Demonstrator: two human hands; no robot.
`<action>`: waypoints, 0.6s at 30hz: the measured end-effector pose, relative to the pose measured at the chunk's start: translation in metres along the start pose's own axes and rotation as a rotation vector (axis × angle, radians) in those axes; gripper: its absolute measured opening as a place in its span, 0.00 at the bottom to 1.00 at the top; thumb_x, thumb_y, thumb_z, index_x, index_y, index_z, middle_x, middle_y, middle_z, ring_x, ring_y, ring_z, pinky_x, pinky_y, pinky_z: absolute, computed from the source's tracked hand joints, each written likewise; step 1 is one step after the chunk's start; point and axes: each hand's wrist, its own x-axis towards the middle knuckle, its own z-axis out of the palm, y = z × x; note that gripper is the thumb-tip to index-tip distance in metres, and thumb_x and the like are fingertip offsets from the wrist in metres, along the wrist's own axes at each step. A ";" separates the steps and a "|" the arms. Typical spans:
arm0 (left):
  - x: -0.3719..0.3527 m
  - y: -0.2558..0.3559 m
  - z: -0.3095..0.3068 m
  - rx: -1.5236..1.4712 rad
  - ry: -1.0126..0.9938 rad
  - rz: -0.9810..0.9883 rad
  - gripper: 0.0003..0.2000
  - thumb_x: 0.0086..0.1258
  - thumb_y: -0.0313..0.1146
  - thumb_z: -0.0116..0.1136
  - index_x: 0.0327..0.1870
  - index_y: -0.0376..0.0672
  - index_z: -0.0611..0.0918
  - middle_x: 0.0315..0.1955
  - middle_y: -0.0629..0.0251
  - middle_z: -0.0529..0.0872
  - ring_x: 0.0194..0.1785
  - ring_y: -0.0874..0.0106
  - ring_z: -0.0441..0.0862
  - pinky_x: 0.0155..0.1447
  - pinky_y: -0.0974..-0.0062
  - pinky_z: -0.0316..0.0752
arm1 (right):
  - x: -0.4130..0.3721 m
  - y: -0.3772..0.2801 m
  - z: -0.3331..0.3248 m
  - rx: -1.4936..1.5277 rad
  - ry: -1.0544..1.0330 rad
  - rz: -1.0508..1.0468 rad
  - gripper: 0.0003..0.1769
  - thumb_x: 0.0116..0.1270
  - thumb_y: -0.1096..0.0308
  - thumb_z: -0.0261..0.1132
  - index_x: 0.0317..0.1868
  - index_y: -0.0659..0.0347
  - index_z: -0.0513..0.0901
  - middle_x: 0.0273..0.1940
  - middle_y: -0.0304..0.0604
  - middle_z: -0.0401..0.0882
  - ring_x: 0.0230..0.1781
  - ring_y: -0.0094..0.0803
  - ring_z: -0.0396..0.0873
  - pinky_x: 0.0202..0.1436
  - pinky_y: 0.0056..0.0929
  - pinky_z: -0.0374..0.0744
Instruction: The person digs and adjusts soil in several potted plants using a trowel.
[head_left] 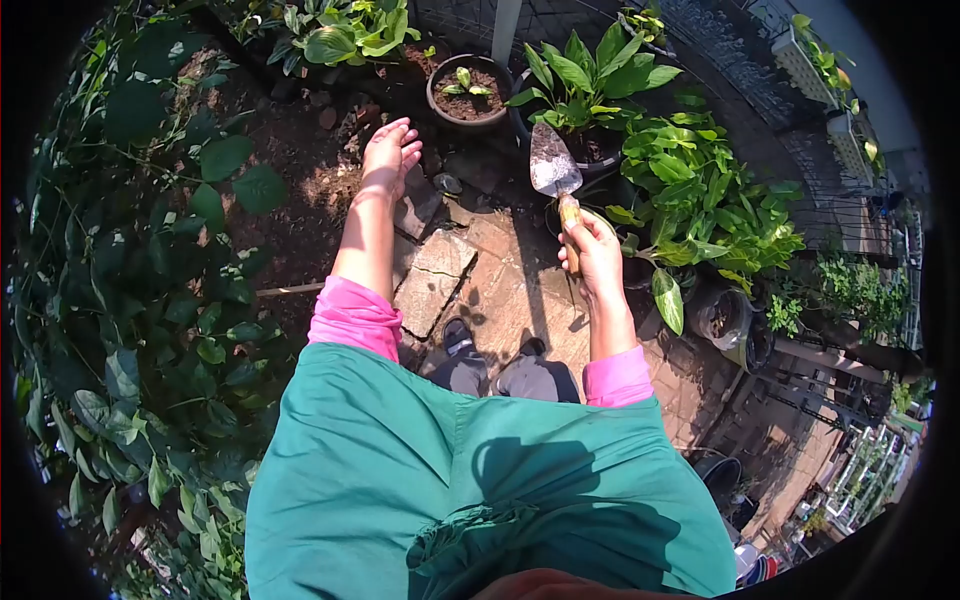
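In my right hand [598, 258] is a garden trowel [553, 163], gripped by its wooden handle. Its metal blade points away from me and has pale, dirty patches. My left hand [390, 155] is held out over the soil bed with nothing in it, its fingers loosely apart and slightly curled. Just beyond that hand stands a round pot [470, 115] of brown soil with a small variegated seedling [466, 84]. Past the trowel blade is a larger pot with a broad-leaved plant [590, 75], partly hidden by its leaves.
Dense leafy vines [130, 380] cover the left side. Dark soil [290, 150] borders stone slabs [435, 280] and brick paving underfoot. More potted foliage [700, 190] lines the right, near a translucent container [718, 315] and wire racks. A metal post [506, 30] rises at the back.
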 end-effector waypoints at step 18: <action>0.141 0.039 0.070 0.022 0.012 -0.024 0.15 0.73 0.35 0.51 0.58 0.44 0.76 0.46 0.62 0.82 0.43 0.71 0.80 0.48 0.71 0.77 | 0.152 -0.059 0.040 -0.130 -0.084 0.120 0.22 0.64 0.68 0.65 0.57 0.65 0.74 0.28 0.38 0.77 0.17 0.22 0.73 0.16 0.20 0.72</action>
